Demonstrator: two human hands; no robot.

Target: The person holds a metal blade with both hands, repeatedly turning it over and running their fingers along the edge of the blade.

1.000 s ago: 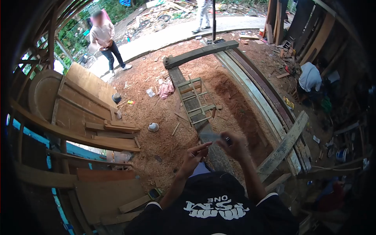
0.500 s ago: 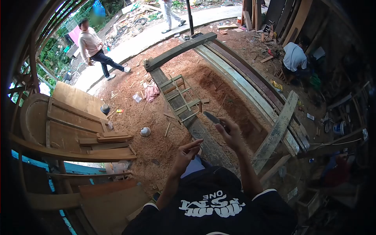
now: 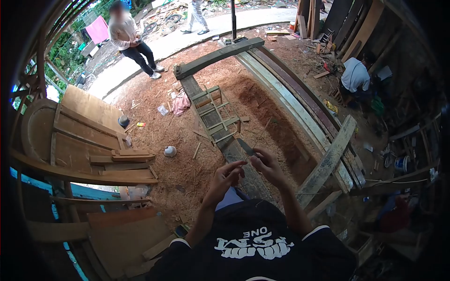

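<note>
Blade [image 3: 245, 147] in right hand [image 3: 266, 165] has neared left hand [image 3: 225, 181].

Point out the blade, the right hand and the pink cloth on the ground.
Blade [image 3: 244, 146]: head view, middle of its flat face.
Right hand [image 3: 268, 165]: head view, back of the hand.
Pink cloth [image 3: 180, 104]: head view, middle of the crumpled heap.

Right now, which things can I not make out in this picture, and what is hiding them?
All in the head view:
- Grip end of the blade: covered by the right hand.
- Whether the left hand holds anything: too small to tell.
- Upper body of the walking person: cut off by the top edge.
- Hands of the crouching person: lost in shadow.
</note>
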